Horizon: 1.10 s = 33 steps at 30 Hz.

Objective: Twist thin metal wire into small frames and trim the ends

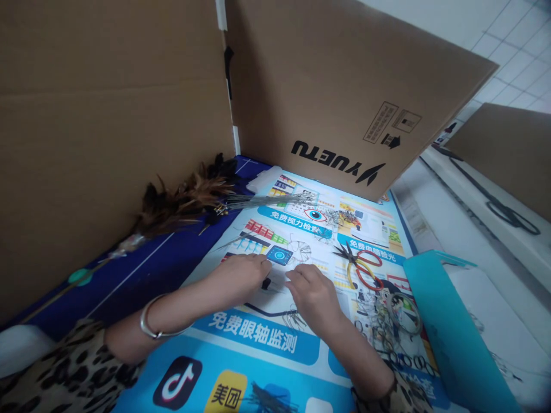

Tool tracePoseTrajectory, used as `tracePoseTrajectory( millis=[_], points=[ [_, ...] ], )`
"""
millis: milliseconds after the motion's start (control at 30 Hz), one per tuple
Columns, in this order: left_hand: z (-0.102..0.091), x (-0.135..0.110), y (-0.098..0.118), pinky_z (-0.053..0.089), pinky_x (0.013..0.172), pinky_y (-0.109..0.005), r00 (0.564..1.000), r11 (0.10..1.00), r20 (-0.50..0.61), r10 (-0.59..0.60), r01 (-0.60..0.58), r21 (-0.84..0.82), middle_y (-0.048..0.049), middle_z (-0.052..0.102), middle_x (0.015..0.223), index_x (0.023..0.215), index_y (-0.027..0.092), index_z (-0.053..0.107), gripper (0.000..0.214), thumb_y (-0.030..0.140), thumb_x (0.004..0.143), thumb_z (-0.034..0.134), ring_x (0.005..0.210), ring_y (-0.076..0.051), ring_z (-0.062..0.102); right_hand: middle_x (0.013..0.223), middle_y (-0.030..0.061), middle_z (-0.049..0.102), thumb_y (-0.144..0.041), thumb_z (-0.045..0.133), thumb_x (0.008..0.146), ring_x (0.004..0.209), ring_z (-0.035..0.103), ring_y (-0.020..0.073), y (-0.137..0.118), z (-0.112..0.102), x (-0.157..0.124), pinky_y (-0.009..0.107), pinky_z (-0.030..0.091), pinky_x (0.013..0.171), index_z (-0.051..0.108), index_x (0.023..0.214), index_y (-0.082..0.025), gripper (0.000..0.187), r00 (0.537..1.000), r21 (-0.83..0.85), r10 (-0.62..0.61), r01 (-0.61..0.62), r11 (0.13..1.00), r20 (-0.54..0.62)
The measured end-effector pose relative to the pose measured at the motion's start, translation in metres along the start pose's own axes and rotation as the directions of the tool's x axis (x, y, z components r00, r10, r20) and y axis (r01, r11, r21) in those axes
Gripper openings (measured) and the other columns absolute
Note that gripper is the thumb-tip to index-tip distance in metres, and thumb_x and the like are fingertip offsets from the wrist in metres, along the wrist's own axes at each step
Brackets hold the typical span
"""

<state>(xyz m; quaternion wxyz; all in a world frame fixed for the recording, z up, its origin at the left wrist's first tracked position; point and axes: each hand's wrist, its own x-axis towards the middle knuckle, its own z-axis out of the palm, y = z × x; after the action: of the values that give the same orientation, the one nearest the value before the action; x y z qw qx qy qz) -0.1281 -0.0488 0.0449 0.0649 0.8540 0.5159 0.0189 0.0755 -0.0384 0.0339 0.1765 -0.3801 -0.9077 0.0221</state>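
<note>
My left hand (243,278) is over the printed poster sheet (253,321), thumb and fingers pressed together. Facing it across a small gap, my right hand (313,295) is also closed in a pinch. Whatever either pinch holds is too thin or hidden to make out. Just beyond the fingertips lies a loose loop of thin wire (300,250). Short bent wires (293,318) lie beside my right hand. To its right rest scissors (365,269) with red and yellow handles, blades apart. A bundle of straight wires (271,199) lies farther back.
Cardboard panels (344,74) stand at the back and left. Brown and black feathers (185,201) lie along the left panel. At right are a wire coil (404,314), tangled wire rings (383,338) and a teal box (456,338). Dark short strands (269,397) lie in front.
</note>
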Motion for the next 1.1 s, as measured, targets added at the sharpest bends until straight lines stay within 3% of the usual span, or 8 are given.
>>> tracePoseTrajectory(
  millis=[133,333,567,1100],
  points=[
    [-0.001,-0.004,0.009,0.04,0.064,-0.03,0.998,0.998,0.005,0.061,-0.061,0.01,-0.0089,0.061,0.081,0.083,0.014,0.054,0.017,0.008,0.08,0.039,0.074,-0.022,0.058,0.09,0.0057,0.059,-0.012,0.045,0.087,0.081,0.048,0.018,-0.005,0.008,-0.002,0.03,0.038,0.069,0.06,0.092,-0.018,0.017,0.992,-0.085,-0.118,0.121,0.989,0.036],
    [0.006,-0.004,0.011,0.039,0.061,-0.029,0.997,0.997,-0.022,0.069,-0.07,-0.019,-0.0072,0.06,0.079,0.081,0.015,0.054,0.015,0.008,0.079,0.041,0.071,-0.021,0.058,0.074,0.004,0.055,-0.011,0.051,0.084,0.073,0.044,0.0177,-0.004,0.008,-0.001,0.031,0.034,0.062,0.057,0.073,-0.017,0.013,0.985,-0.132,-0.157,0.165,0.977,0.07],
    [0.006,0.001,0.013,0.036,0.056,-0.027,0.997,0.993,-0.03,0.07,-0.072,-0.094,-0.0038,0.062,0.072,0.074,0.017,0.057,0.015,0.013,0.081,0.044,0.066,-0.019,0.057,0.072,0.0033,0.054,-0.008,0.052,0.082,0.071,0.042,0.0169,-0.002,0.011,-0.001,0.03,0.033,0.062,0.056,0.071,-0.017,0.015,0.986,-0.107,-0.15,0.157,0.982,0.072],
    [0.011,0.002,0.016,0.038,0.057,-0.027,0.998,0.993,-0.023,0.06,-0.062,-0.099,-0.0045,0.061,0.073,0.076,0.017,0.058,0.015,0.008,0.078,0.046,0.068,-0.02,0.057,0.076,0.0039,0.057,-0.006,0.053,0.078,0.072,0.047,0.0178,-0.005,0.016,-0.003,0.028,0.037,0.062,0.057,0.073,-0.018,0.013,0.987,-0.115,-0.078,0.095,0.989,0.139]
  ],
)
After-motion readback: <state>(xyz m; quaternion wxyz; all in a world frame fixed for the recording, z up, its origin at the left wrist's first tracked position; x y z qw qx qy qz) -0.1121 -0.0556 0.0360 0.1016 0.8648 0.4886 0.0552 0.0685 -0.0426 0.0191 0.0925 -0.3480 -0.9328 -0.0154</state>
